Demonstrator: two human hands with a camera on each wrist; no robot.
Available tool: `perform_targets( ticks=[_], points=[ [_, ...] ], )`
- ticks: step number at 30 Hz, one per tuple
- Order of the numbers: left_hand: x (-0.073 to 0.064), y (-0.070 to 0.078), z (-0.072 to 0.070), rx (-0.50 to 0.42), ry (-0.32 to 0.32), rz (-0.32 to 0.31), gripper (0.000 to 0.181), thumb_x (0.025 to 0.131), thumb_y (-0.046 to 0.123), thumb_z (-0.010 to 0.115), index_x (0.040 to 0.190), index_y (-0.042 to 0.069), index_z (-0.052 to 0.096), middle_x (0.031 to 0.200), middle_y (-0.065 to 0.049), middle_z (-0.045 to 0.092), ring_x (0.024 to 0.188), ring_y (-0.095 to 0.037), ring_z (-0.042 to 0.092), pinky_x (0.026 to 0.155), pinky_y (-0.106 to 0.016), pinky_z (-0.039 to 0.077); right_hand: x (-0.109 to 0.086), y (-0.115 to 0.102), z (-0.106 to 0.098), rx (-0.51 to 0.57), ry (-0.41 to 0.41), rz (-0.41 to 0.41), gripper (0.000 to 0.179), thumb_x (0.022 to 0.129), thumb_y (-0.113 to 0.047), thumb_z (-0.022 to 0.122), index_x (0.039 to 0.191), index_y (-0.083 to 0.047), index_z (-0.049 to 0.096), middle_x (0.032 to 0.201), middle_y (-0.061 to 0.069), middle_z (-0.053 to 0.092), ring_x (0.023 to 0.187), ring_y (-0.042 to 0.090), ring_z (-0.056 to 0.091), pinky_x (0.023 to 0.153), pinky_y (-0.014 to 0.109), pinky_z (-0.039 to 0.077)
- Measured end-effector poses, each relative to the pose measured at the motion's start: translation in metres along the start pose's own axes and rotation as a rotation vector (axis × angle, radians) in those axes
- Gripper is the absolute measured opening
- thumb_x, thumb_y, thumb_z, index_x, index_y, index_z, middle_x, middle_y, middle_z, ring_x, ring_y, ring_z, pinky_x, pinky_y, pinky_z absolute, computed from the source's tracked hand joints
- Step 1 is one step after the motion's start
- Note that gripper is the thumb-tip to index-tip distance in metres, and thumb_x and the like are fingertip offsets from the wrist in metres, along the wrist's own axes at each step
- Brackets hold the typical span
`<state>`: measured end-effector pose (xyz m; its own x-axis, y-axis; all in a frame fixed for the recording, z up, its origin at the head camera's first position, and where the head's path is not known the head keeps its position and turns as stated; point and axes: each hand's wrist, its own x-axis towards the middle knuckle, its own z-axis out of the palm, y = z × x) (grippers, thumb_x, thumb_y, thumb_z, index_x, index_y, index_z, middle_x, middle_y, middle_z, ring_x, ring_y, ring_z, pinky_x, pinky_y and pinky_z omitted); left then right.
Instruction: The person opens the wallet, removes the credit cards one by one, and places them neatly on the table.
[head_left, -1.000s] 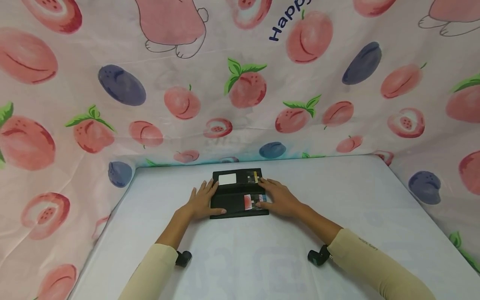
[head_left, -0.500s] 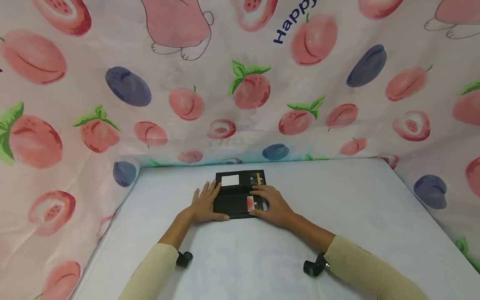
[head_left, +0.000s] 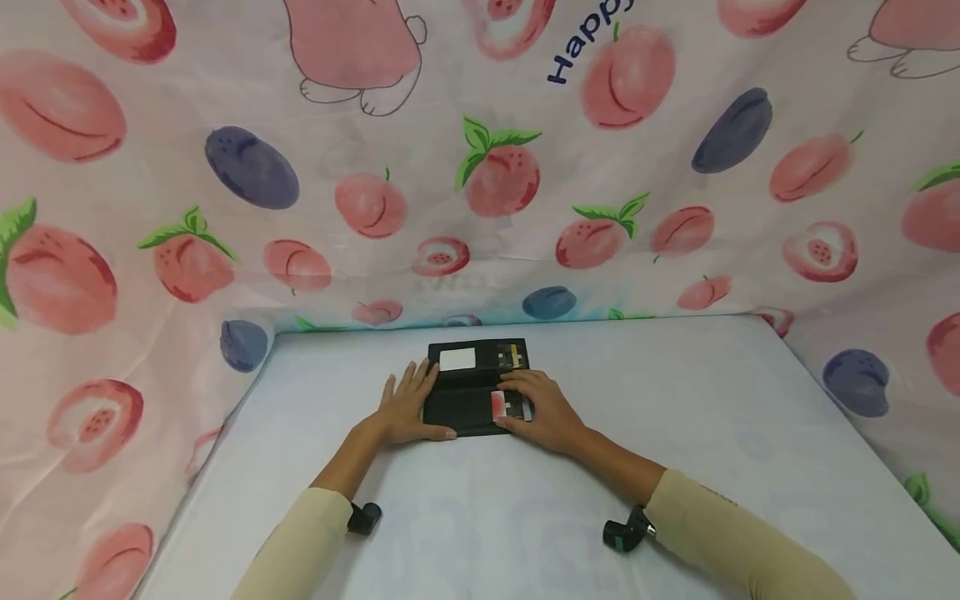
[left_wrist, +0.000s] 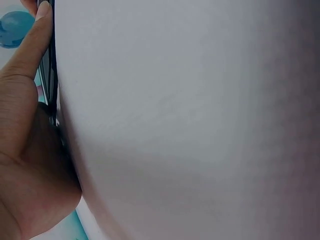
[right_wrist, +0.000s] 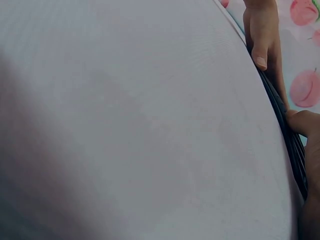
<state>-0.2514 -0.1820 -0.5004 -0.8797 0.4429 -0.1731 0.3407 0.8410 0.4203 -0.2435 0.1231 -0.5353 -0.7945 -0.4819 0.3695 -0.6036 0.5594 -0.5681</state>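
A black wallet [head_left: 457,404] lies unfolded on the white table, with a white card [head_left: 457,359] at its upper left. More cards show at its right: a dark and yellow one [head_left: 514,356] above, and a red and white one [head_left: 498,406] below. My left hand [head_left: 405,412] rests spread on the wallet's left edge, thumb along the near edge. Over the lower right cards lies my right hand [head_left: 551,418], fingers gently bent and partly hiding them. Its thumb [right_wrist: 299,120] touches the wallet's near edge in the right wrist view.
The white tabletop [head_left: 480,517] spreads around the wallet. Behind it hangs a fruit-patterned cloth [head_left: 435,208], which also runs down the left and right sides. Small black cameras [head_left: 628,531] sit on both wrists at the sleeve cuffs.
My right hand has moved left from the wallet's right edge onto the lower cards, its fingers more bent. The left hand stays in place. The head view has shifted slightly.
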Motion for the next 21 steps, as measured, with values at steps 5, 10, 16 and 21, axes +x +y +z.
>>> perform_targets(
  ticks=[5,10,16,21],
  points=[
    [0.0005,-0.0010,0.0018,-0.001,-0.003,0.005,0.128,0.083,0.064,0.081,0.169,0.006,0.006,0.175,-0.019,-0.002,0.160,-0.040,-0.009,0.123,-0.065,-0.010,-0.0009,0.0003,0.0003,0.006,0.003,0.001,0.057,0.091,-0.038,0.084,0.138,-0.010,0.068,0.148,0.010,0.059,0.141,0.032,0.047,0.115,0.062,0.035],
    [0.0000,-0.0011,0.0008,-0.010,0.005,0.016,0.129,0.082,0.064,0.082,0.169,0.006,0.007,0.175,-0.020,-0.001,0.160,-0.041,-0.008,0.123,-0.065,-0.010,-0.0005,-0.0011,-0.0005,0.004,0.003,0.006,0.057,0.091,-0.038,0.084,0.138,-0.010,0.069,0.148,0.010,0.059,0.140,0.032,0.048,0.115,0.062,0.035],
    [0.0000,-0.0008,0.0010,0.005,0.008,0.007,0.126,0.084,0.062,0.082,0.170,0.007,0.008,0.175,-0.018,-0.001,0.160,-0.040,-0.008,0.123,-0.066,-0.009,-0.0011,-0.0022,-0.0015,0.010,0.005,0.017,0.059,0.090,-0.039,0.085,0.139,-0.011,0.067,0.149,0.008,0.059,0.140,0.031,0.048,0.115,0.061,0.036],
    [-0.0013,0.0013,-0.0002,0.000,0.009,0.005,0.126,0.084,0.062,0.082,0.170,0.007,0.008,0.175,-0.018,0.000,0.160,-0.040,-0.007,0.123,-0.066,-0.009,-0.0009,-0.0019,-0.0012,0.009,-0.003,0.032,0.057,0.090,-0.039,0.085,0.137,-0.012,0.068,0.149,0.007,0.059,0.141,0.030,0.048,0.117,0.060,0.035]
  ],
)
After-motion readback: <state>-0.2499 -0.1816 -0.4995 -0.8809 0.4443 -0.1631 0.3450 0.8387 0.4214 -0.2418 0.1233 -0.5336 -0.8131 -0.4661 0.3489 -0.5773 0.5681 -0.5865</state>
